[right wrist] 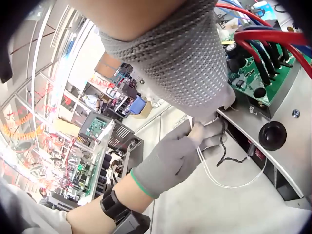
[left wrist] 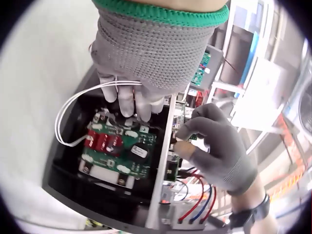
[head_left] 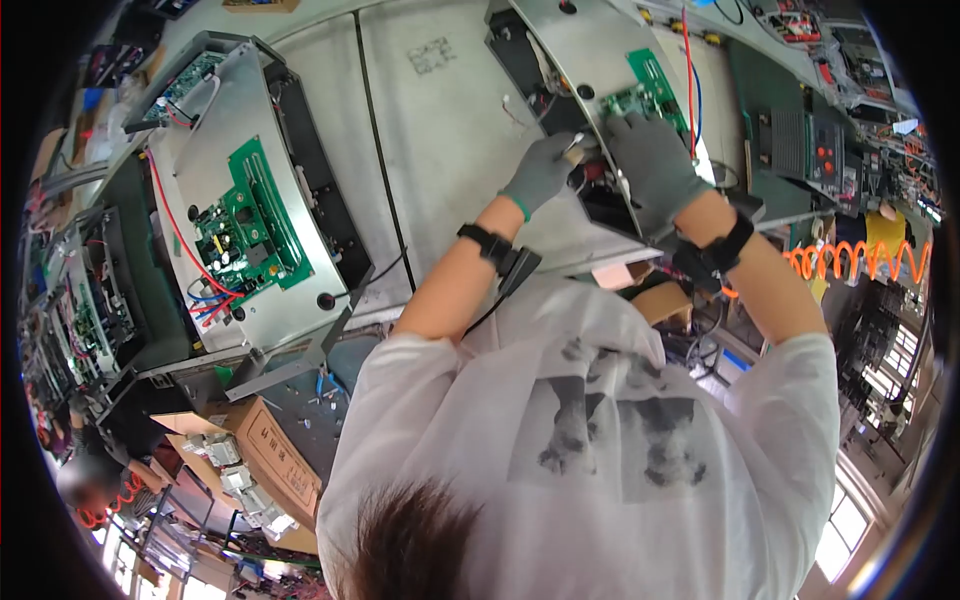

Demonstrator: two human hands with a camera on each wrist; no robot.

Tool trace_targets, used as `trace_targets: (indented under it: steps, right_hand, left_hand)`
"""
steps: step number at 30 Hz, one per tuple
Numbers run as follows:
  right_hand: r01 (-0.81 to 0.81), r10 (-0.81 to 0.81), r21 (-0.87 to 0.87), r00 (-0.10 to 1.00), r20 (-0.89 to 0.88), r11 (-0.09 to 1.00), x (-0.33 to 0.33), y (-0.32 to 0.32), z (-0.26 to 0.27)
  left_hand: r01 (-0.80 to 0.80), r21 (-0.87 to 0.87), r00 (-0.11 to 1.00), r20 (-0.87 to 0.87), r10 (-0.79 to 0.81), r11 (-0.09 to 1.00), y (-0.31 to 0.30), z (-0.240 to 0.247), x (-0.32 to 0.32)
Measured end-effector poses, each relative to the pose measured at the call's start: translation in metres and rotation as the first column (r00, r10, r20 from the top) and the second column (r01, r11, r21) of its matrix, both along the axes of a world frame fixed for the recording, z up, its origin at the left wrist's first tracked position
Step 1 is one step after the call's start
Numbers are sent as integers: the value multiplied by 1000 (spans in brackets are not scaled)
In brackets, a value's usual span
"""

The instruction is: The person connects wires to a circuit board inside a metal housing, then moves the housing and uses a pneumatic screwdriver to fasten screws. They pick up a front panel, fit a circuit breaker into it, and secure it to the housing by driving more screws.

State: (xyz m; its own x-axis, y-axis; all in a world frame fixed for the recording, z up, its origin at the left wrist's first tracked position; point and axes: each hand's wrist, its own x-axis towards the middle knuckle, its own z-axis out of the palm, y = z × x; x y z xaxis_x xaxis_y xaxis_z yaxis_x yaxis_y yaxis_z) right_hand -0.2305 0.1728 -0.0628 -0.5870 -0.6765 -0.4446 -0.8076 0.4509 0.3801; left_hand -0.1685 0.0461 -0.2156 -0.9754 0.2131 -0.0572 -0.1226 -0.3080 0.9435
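Both hands wear grey gloves and work at the near edge of an open metal chassis [head_left: 600, 45]. The left hand [head_left: 540, 175] holds a pair of thin white wires [left wrist: 73, 100], which cross its fingers and loop down into the dark side bay of the chassis. In that bay sits a small green board [left wrist: 129, 151] with red parts. Across the metal panel edge, the right hand [left wrist: 222, 153] has its fingers bent and its thumb near the index finger; I cannot tell what lies between them. A black wire [right wrist: 224, 146] hangs beside the left fingers.
A second chassis [head_left: 300, 300] with a green circuit board [head_left: 255, 225] stands on the bench to the left. Red and blue cables [right wrist: 265, 34] rise from the right chassis. An orange coiled hose [head_left: 860, 262] hangs at right; a cardboard box [head_left: 275, 450] sits lower left.
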Motion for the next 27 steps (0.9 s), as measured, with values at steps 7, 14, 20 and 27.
trace_targets:
  steps: [7, 14, 20, 27]
  right_hand:
    - [148, -144, -193, 989, 37, 970, 6, 17, 13]
    - [314, -312, -383, 948, 68, 869, 15, 40, 49]
    - [680, -204, -618, 720, 663, 394, 20, 51, 21]
    - [898, -211, -432, 439, 873, 80, 13, 54, 7]
  left_hand:
    - [-12, -351, 999, -52, -7, 936, -18, 3, 8]
    - [-335, -122, 930, -198, 308, 934, -6, -4, 1]
    - [-173, -493, 976, -201, 82, 853, 10, -13, 1]
    - [20, -324, 993, 120, 20, 946, 25, -1, -4]
